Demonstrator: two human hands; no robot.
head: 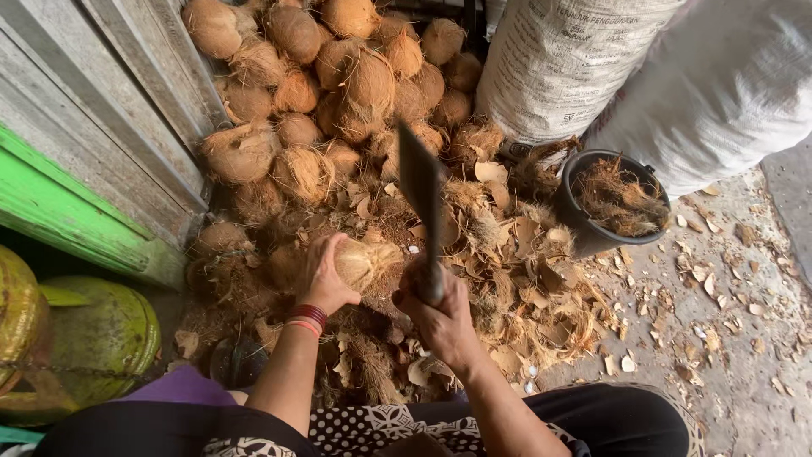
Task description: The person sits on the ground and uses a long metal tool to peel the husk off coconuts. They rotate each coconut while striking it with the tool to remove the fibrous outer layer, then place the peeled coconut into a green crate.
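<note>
My left hand [320,276] grips a husked brown coconut [365,262] low over a litter of husk scraps, a red band on its wrist. My right hand [438,313] is closed on the handle of a dark cleaver [420,182], whose broad blade stands raised just right of the coconut, pointing away from me. A big heap of fibrous brown coconuts [338,76] lies beyond both hands.
A black bucket [568,207] holding husk fibre stands at the right, under two large white sacks [575,59]. Grey planks [127,93] and a green board [68,211] run along the left. Two green gas cylinders [97,334] sit at lower left. Shell chips cover the concrete floor [727,305].
</note>
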